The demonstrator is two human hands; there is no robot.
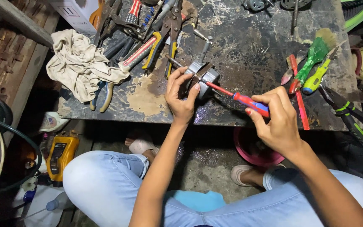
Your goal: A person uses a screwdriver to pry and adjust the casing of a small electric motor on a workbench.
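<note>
My left hand [181,98] is closed around a small electric motor [201,76], fingers wrapped over its grey housing and thumb pressed against the near face, which reads to me as bracing it so it cannot turn or slide on the bench [248,50]. My right hand [276,120] grips the red and blue handle of a screwdriver [240,98] in a narrow pinch, fingers curled around the grip near its end. The screwdriver's long axis runs from lower right to upper left, its tip pointing into the side of the motor where my thumb holds it; I cannot tell whether the tip sits in a screw head. The motor sits near the front edge of the bench, roughly at its middle, with its shaft [204,49] pointing up and away from me. Further out, a heap of pliers and cutters [148,38] lies behind the motor, a crumpled cream rag [78,63] to the left, and a green-handled brush [314,56] to the right. Below the bench, a yellow multimeter [61,155] rests on the floor.
</note>
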